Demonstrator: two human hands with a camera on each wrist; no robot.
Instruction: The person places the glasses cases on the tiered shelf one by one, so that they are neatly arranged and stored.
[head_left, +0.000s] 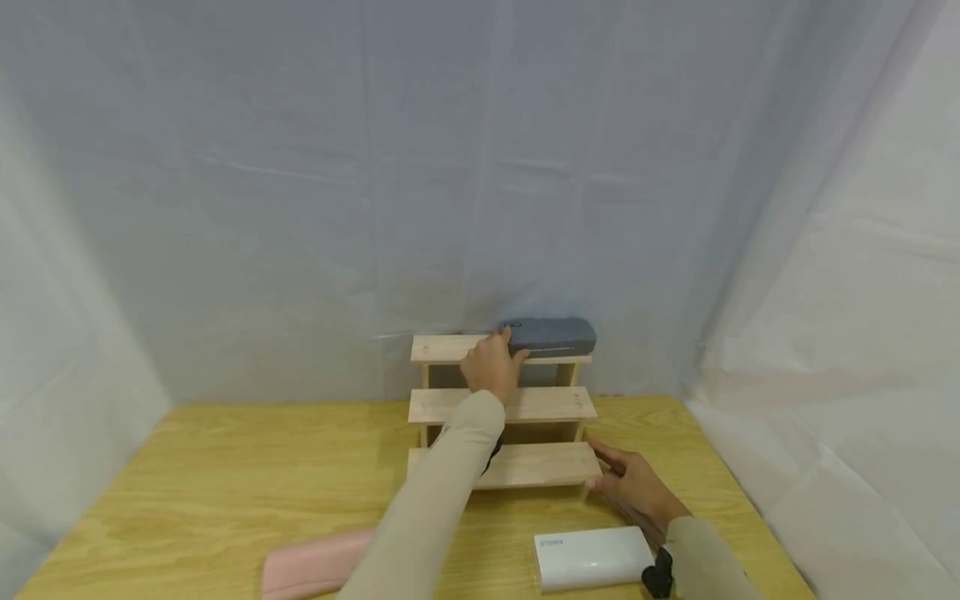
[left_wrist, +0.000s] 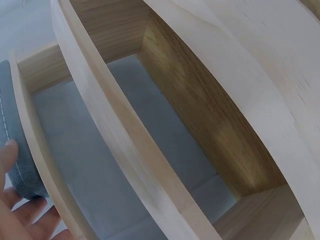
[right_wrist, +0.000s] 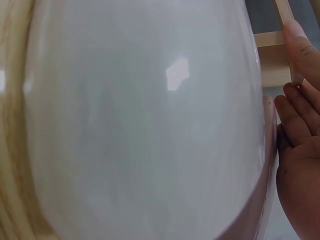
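A three-tier wooden step shelf stands on the table. Lying along its top tier, toward the right, is a blue-grey zippered case. My left hand holds the left end of that case; in the left wrist view the thumb lies on the case and the fingers curl round its end. At the bottom tier's right end, my right hand pinches the board's corner between thumb and fingers, as the right wrist view also shows. My left forearm hides part of the lower tiers.
A white box with small lettering lies in front of the shelf, close to my right wrist. Next to it is a pinkish flat object, partly hidden. A pink case lies at front left. White sheeting encloses the wooden table.
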